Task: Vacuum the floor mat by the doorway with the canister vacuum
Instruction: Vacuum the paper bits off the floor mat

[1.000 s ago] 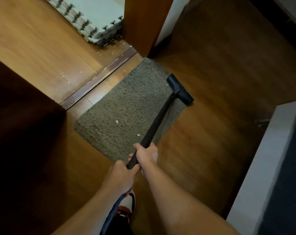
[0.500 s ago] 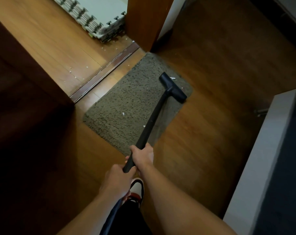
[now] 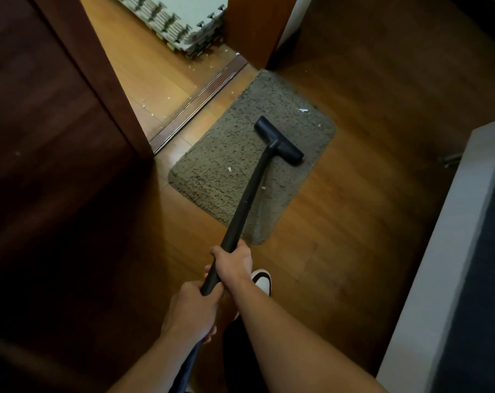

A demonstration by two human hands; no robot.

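Squarely on the floor mat [image 3: 226, 137], which lay on the wooden floor [image 3: 354, 211] just beside the door track [image 3: 201, 100], I had the vacuum's nozzle [image 3: 279, 140] set across the pile toward the mat's far right corner, its wand [image 3: 249, 197] slanting back to me. The right hand [image 3: 233, 262] was clamped round the wand and the left hand [image 3: 191, 313] gripped its near end, close together, with a short stretch of wand showing between them. White scraps [image 3: 301, 110] lay on the pile beyond and beside the nozzle. I judged the mat itself the risk: loose on smooth wood, it could ruck or slide under a hard pull, and a wide stroke could knock the nozzle against the door frame [image 3: 252, 32] or leave the far scraps missed
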